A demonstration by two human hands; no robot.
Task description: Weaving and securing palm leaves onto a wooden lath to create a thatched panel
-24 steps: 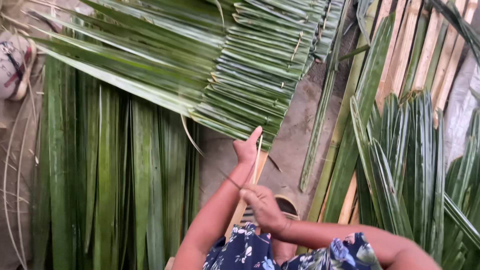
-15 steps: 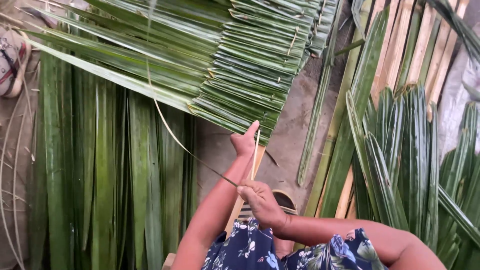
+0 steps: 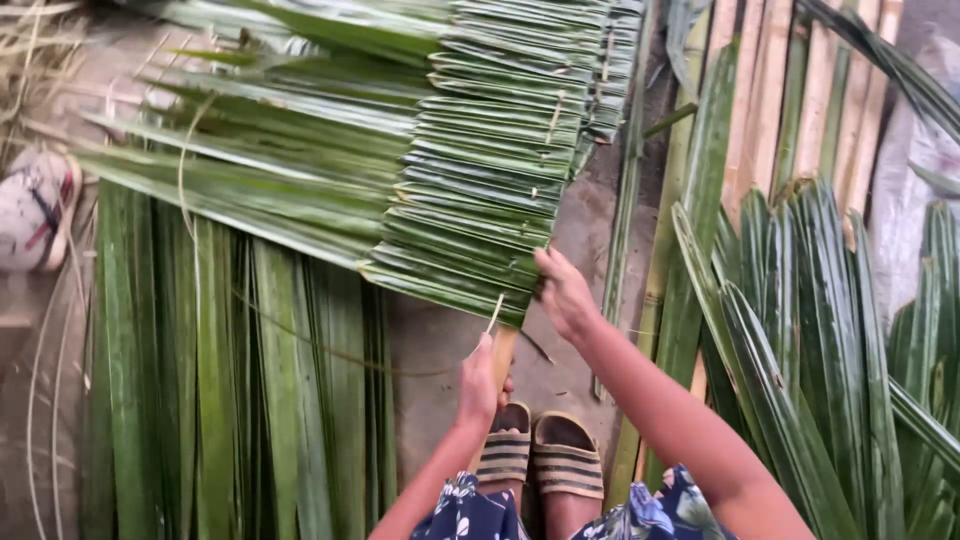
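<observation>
A panel of folded green palm leaves (image 3: 480, 180), stitched with thin pale slivers, lies across a wooden slat (image 3: 505, 352) in front of me. My right hand (image 3: 565, 295) grips the panel's near corner, fingers closed on the last folded leaf. My left hand (image 3: 480, 385) is just below the panel, pinching a thin pale sliver (image 3: 495, 312) that points up into the leaf edge, with the slat right beside its fingers. A long thin strand (image 3: 330, 350) trails off to the left from this hand.
Long loose palm leaves (image 3: 200, 400) lie flat on the left. Standing fronds (image 3: 800, 300) and pale stalks (image 3: 770, 100) fill the right. My feet in striped sandals (image 3: 540, 455) rest on the bare ground. A white shoe-like object (image 3: 35, 210) sits at far left.
My right hand rose from low near my body to the panel's near corner. My left hand dropped below the panel's edge. The view shifted slightly.
</observation>
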